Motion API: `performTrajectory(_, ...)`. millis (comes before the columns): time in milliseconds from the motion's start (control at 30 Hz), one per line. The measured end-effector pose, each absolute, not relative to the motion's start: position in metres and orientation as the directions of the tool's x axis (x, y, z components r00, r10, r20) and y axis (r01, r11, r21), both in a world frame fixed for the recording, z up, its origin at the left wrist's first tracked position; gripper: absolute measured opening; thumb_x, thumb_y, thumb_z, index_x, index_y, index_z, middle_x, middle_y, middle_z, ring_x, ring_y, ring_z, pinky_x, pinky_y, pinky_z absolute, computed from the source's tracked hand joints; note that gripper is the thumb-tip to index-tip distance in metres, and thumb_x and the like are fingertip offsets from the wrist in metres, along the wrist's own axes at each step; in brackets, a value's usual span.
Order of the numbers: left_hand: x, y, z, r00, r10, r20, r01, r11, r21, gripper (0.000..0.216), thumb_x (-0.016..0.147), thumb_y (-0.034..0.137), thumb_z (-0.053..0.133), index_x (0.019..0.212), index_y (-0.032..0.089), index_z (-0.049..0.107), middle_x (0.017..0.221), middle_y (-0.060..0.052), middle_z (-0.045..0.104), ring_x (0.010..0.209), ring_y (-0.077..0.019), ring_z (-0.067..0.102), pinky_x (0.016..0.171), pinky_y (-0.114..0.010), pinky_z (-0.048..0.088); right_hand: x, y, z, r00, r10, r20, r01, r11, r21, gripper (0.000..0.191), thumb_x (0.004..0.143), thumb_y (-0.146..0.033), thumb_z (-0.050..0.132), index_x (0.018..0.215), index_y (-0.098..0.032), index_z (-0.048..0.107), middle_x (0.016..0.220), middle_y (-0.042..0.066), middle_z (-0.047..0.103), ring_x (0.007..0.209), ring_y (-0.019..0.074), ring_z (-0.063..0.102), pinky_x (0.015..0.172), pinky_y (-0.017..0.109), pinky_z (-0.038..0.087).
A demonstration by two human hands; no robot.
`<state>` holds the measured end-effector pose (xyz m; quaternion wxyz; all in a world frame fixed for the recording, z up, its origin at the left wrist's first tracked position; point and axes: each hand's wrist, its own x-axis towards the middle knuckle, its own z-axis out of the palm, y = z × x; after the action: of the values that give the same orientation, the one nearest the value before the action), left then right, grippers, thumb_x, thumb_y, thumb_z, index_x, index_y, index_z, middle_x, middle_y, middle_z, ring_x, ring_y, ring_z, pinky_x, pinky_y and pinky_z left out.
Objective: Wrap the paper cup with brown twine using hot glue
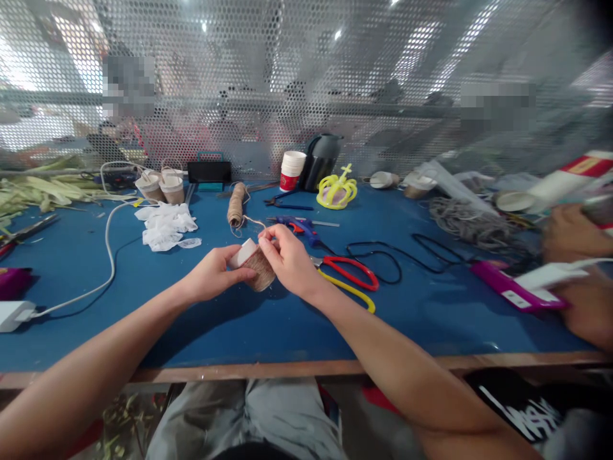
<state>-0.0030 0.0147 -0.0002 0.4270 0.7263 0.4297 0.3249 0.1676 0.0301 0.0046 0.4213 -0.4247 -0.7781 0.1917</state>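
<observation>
My left hand [211, 273] is closed around a paper cup [253, 263] lying on its side, its body partly covered in wound jute twine and its white base bare. My right hand [287, 259] pinches the twine strand [251, 220] against the cup from above. The strand runs back to a twine spool [235, 204] standing on the blue table [143, 306]. Both hands meet over the table's middle, a little above the surface.
Red and yellow scissors [349, 276] and a blue glue gun [299, 225] lie right of my hands, with a black cable [393, 255]. White scraps [165, 225], twine-wrapped cups [160, 186], a yellow crown [337, 190] and a red-white cup [291, 170] stand farther back. Another person's hands [575, 255] work at right.
</observation>
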Motion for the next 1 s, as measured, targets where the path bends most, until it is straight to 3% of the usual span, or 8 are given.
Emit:
performTrajectory(333, -0.002, 0.012, 0.004, 0.427, 0.893, 0.139, 0.325, -0.295, 0.898, 0.028, 0.070, 0.034, 0.060, 0.087, 0.011, 0.057, 0.076, -0.001, 0.059, 0.069, -0.0131, 0.051, 0.068, -0.025, 0.042, 0.166, 0.029, 0.003, -0.315, 0.837, 0.448, 0.543, 0.546, -0.638, 0.010, 0.087, -0.027, 0.037, 0.081, -0.020, 0.040, 0.077, 0.004, 0.051, 0.070, 0.0163, 0.050, 0.068, 0.032, 0.041)
performTrajectory(633, -0.003, 0.010, 0.007, 0.501, 0.863, 0.062, 0.236, -0.206, 0.950, 0.037, 0.069, 0.035, 0.063, 0.095, 0.010, 0.055, 0.082, -0.004, 0.062, 0.072, -0.0140, 0.054, 0.067, -0.025, 0.043, 0.166, 0.030, 0.002, -0.305, 0.851, 0.427, 0.525, 0.524, -0.670, 0.011, 0.087, -0.028, 0.035, 0.080, -0.020, 0.038, 0.073, 0.001, 0.048, 0.064, 0.0150, 0.047, 0.063, 0.030, 0.039)
performTrajectory(700, -0.006, 0.010, 0.013, 0.548, 0.836, 0.016, 0.209, -0.155, 0.966, 0.032, 0.072, 0.033, 0.060, 0.094, 0.009, 0.055, 0.081, -0.004, 0.062, 0.071, -0.0135, 0.055, 0.066, -0.024, 0.043, 0.167, 0.031, 0.003, -0.296, 0.860, 0.416, 0.516, 0.510, -0.688, 0.012, 0.087, -0.030, 0.035, 0.079, -0.021, 0.038, 0.070, 0.000, 0.047, 0.062, 0.0143, 0.047, 0.062, 0.029, 0.038)
performTrajectory(833, -0.011, 0.011, 0.020, 0.578, 0.815, 0.035, 0.116, -0.124, 0.985, 0.024, 0.073, 0.025, 0.055, 0.091, 0.010, 0.059, 0.088, -0.005, 0.066, 0.081, -0.0153, 0.059, 0.077, -0.026, 0.043, 0.169, 0.032, 0.004, -0.273, 0.875, 0.400, 0.501, 0.485, -0.717, 0.014, 0.087, -0.031, 0.036, 0.076, -0.021, 0.037, 0.066, -0.002, 0.044, 0.058, 0.0133, 0.045, 0.059, 0.028, 0.037)
performTrajectory(1000, -0.011, 0.013, 0.019, 0.558, 0.829, 0.046, 0.115, -0.132, 0.985, 0.018, 0.072, 0.023, 0.054, 0.084, 0.011, 0.061, 0.083, -0.004, 0.068, 0.079, -0.0159, 0.061, 0.074, -0.026, 0.044, 0.167, 0.031, 0.004, -0.274, 0.873, 0.404, 0.500, 0.488, -0.716, 0.014, 0.086, -0.031, 0.037, 0.077, -0.021, 0.038, 0.068, -0.001, 0.045, 0.059, 0.0136, 0.045, 0.059, 0.028, 0.037)
